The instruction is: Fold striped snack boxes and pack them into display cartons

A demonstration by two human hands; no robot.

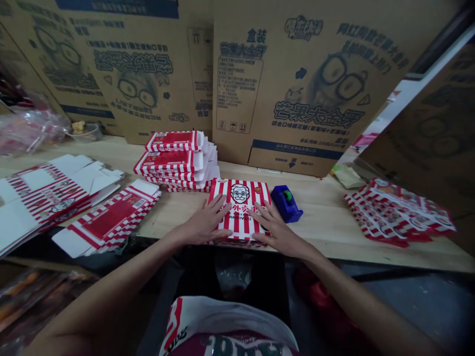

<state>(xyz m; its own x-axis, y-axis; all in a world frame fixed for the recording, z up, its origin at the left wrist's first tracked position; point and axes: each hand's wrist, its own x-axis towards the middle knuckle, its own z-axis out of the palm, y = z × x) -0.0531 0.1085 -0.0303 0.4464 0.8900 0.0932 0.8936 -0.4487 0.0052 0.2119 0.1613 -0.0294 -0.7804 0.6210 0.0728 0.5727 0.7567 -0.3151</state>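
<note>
A red-and-white striped carton (241,225) with a drawn bearded face on its lid lies at the table's front edge, directly before me. On the left side of its top rests my left hand (204,222), fingers stretched out. My right hand (276,227) lies on the lid's right side with its fingers spread. Both palms face down on the carton, and neither hand is wrapped around anything. Just right of the carton stands a blue tape dispenser (289,205) with a green core.
Behind left, small red-and-white boxes (170,160) are stacked. Flattened cartons (111,215) and unfolded white-and-striped cartons (48,193) lie farther left. Striped packs (397,212) form a pile at right. Large brown cardboard boxes (237,143) wall off the table's back. A clear tub (87,131) sits back left.
</note>
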